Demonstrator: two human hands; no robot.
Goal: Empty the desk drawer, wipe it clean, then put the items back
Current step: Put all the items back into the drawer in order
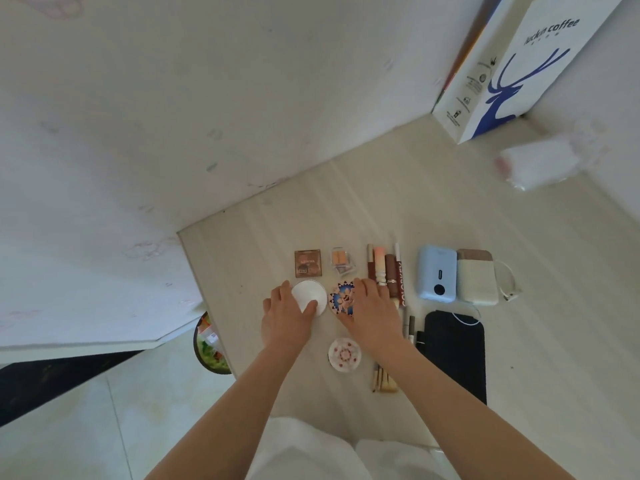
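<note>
Your forearms enter from the bottom of the frame over the pale wood-grain desk (pixel 450 216). A small round floral compact (pixel 344 354) lies between your wrists. Left hand (pixel 285 315): fingers curled around the edge of a smooth white round compact (pixel 310 295), thumb on its lid. Right hand (pixel 372 310): fingers extended, resting flat on a patterned blue disc (pixel 341 297). Beyond: square brown palette (pixel 308 263), lipstick tubes (pixel 384 268), pale blue power bank (pixel 437 273). Upper right: coffee bag (pixel 519 64), upright.
</note>
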